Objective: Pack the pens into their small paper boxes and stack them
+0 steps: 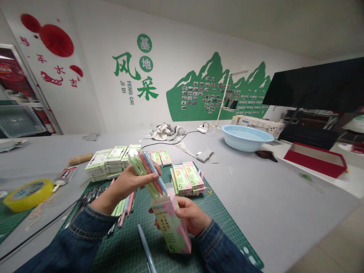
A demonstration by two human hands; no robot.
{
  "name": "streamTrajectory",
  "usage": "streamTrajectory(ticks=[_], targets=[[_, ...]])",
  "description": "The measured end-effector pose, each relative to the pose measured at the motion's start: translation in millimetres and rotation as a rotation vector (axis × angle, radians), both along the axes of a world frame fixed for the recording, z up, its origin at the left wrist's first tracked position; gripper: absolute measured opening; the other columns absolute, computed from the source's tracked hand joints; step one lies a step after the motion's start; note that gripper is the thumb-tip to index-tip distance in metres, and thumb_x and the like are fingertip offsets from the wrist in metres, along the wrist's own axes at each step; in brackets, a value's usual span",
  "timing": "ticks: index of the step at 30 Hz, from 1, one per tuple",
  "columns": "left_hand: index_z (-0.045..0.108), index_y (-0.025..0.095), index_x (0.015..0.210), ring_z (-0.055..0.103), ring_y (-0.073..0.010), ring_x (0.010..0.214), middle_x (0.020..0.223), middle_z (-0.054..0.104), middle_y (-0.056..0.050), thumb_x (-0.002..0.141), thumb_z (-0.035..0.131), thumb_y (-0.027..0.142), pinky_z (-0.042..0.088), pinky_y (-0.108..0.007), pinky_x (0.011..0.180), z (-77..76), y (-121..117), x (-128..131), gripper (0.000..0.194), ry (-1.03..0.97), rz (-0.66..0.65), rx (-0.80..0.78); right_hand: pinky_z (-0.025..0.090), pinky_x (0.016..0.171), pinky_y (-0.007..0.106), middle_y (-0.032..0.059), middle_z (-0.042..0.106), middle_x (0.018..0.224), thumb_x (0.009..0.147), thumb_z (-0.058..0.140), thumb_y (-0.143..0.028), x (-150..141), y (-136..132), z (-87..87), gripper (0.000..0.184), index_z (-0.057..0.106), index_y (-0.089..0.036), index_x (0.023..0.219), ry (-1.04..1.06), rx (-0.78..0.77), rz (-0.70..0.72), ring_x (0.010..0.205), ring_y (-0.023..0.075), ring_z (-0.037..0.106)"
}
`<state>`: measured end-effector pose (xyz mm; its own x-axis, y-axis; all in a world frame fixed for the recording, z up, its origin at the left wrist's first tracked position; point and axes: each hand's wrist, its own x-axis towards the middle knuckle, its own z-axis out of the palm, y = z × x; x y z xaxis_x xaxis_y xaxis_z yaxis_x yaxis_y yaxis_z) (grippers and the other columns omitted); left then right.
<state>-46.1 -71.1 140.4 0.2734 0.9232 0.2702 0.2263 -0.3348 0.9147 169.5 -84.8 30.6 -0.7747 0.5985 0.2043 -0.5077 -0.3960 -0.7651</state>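
Nearest, a light-blue pen (146, 248) lies on the green gridded cutting mat (224, 223). Just beyond it, the right hand (192, 216) has its fingers closed around a pink-and-green pen carton (172, 227) marked 5, held tilted with its top flap open. Above the carton, the left hand (139, 178) grips a bundle of green, red and blue pens (144, 162), their lower ends at the carton's mouth; whether all have entered, I cannot tell. Loose pens (125, 208) lie on the mat beneath the left forearm, and a yellow tape roll (30, 193) sits off to the left. Beyond the hands are more pink-and-green cartons (189, 178) and, to their left, stacks of white-and-green boxes (115, 157). Farther back, a pale-blue basin (246, 142) stands on the gray table (256, 182), with a sewing machine (257, 125) behind it and a green mountain mural (193, 94) on the wall
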Motion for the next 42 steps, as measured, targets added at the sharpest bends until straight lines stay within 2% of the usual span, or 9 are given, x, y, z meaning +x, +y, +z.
streamTrajectory(ticks=[6, 14, 16, 19, 23, 28, 32, 36, 42], targets=[[0.072, 0.015, 0.087, 0.064, -0.0171, 0.081, 0.086, 0.069, -0.004, 0.079, 0.076, 0.03, 0.052, -0.028, 0.073, -4.4, -3, 8, 0.018, 0.038, -0.184, 0.019, 0.055, 0.082, 0.038, 0.0239, 0.069, 0.122, 0.073, 0.082, -0.042, -3, -2, -1.5, 0.064, 0.067, -0.006, 0.124, 0.013, -0.024, -0.029, 0.093, 0.0278, 0.074], [0.069, 0.016, 0.091, 0.062, -0.0164, 0.076, 0.084, 0.066, -0.002, 0.078, 0.078, 0.034, 0.052, -0.03, 0.071, -18.0, -2, 23, 0.024, 0.006, -0.243, -0.085, 0.053, 0.086, 0.037, 0.0219, 0.071, 0.119, 0.076, 0.08, -0.043, -4, -1, -4.9, 0.061, 0.066, -0.006, 0.123, 0.056, -0.025, -0.072, 0.097, 0.0275, 0.073], [0.069, 0.017, 0.096, 0.064, -0.0197, 0.086, 0.095, 0.067, -0.004, 0.074, 0.081, 0.035, 0.053, -0.034, 0.08, -21.3, -2, 25, 0.031, 0.015, -0.248, -0.043, 0.054, 0.084, 0.037, 0.0203, 0.072, 0.115, 0.075, 0.08, -0.043, -4, 0, -6.6, 0.059, 0.067, -0.007, 0.12, 0.069, -0.039, -0.101, 0.094, 0.0276, 0.074], [0.068, 0.023, 0.116, 0.059, -0.029, 0.116, 0.124, 0.064, -0.009, 0.072, 0.082, 0.04, 0.048, -0.042, 0.099, -23.9, -3, 24, 0.049, 0.015, -0.237, 0.019, 0.054, 0.083, 0.037, 0.0191, 0.073, 0.114, 0.076, 0.08, -0.045, -5, 0, -6.4, 0.057, 0.068, -0.009, 0.118, 0.082, -0.05, -0.126, 0.091, 0.0269, 0.074], [0.05, 0.031, 0.143, 0.049, -0.0299, 0.133, 0.141, 0.057, -0.01, 0.088, 0.066, 0.043, 0.044, -0.043, 0.107, -23.2, -8, 21, 0.058, -0.116, -0.133, 0.056, 0.054, 0.083, 0.036, 0.0196, 0.072, 0.117, 0.076, 0.08, -0.044, -5, -1, -2.3, 0.06, 0.067, -0.009, 0.122, 0.082, -0.027, -0.101, 0.092, 0.026, 0.073], [0.062, 0.029, 0.132, 0.053, -0.0284, 0.132, 0.144, 0.057, -0.008, 0.092, 0.062, 0.04, 0.046, -0.041, 0.107, -28.9, -16, 20, 0.041, -0.024, -0.061, 0.044, 0.053, 0.086, 0.039, 0.0169, 0.072, 0.116, 0.076, 0.081, -0.04, -5, -2, -0.4, 0.056, 0.068, -0.011, 0.122, 0.115, -0.018, -0.126, 0.092, 0.0259, 0.073], [0.067, 0.025, 0.124, 0.066, -0.0272, 0.113, 0.124, 0.071, -0.009, 0.088, 0.065, 0.039, 0.055, -0.037, 0.092, -45.7, -18, 18, 0.038, -0.021, 0.035, -0.053, 0.052, 0.089, 0.043, 0.0127, 0.075, 0.107, 0.079, 0.079, -0.039, -8, 2, -6.4, 0.047, 0.07, -0.015, 0.118, 0.096, 0.008, -0.193, 0.092, 0.0268, 0.072], [0.076, 0.023, 0.099, 0.069, -0.0237, 0.1, 0.103, 0.076, -0.005, 0.086, 0.064, 0.035, 0.055, -0.033, 0.086, -62.2, -20, 17, 0.022, 0.083, 0.257, 0.082, 0.049, 0.095, 0.038, 0.0074, 0.075, 0.107, 0.084, 0.076, -0.037, -19, 7, -16.7, 0.035, 0.071, -0.018, 0.113, -0.025, 0.149, -0.474, 0.101, 0.0233, 0.069], [0.073, 0.026, 0.1, 0.068, -0.0198, 0.088, 0.097, 0.073, -0.003, 0.087, 0.065, 0.035, 0.055, -0.03, 0.078, -68.0, -30, 27, 0.018, 0.195, 0.483, 0.296, 0.053, 0.093, 0.038, 0.0071, 0.071, 0.118, 0.086, 0.072, -0.024, -29, 1, -18.9, 0.048, 0.056, -0.026, 0.13, -0.225, 0.359, -0.865, 0.105, 0.0235, 0.068]])
